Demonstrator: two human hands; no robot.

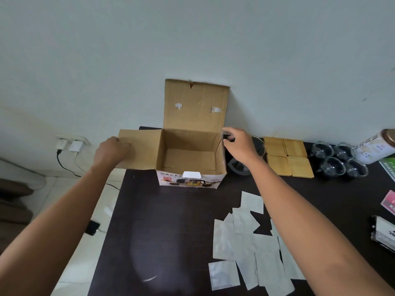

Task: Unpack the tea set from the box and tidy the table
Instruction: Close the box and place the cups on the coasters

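Open box (188,154) at table's (171,221) far edge, cups (338,160) and coasters (287,158) to its right. Left hand (112,151) resting on side flap (140,151), fingers mostly hidden. Right hand (238,144) gripping right flap, teapot (256,146) largely hidden behind it.

Matt creased cardboard box (190,150), glossy dark table (171,221), pale wood coasters (287,155), clear glass cups (338,161).
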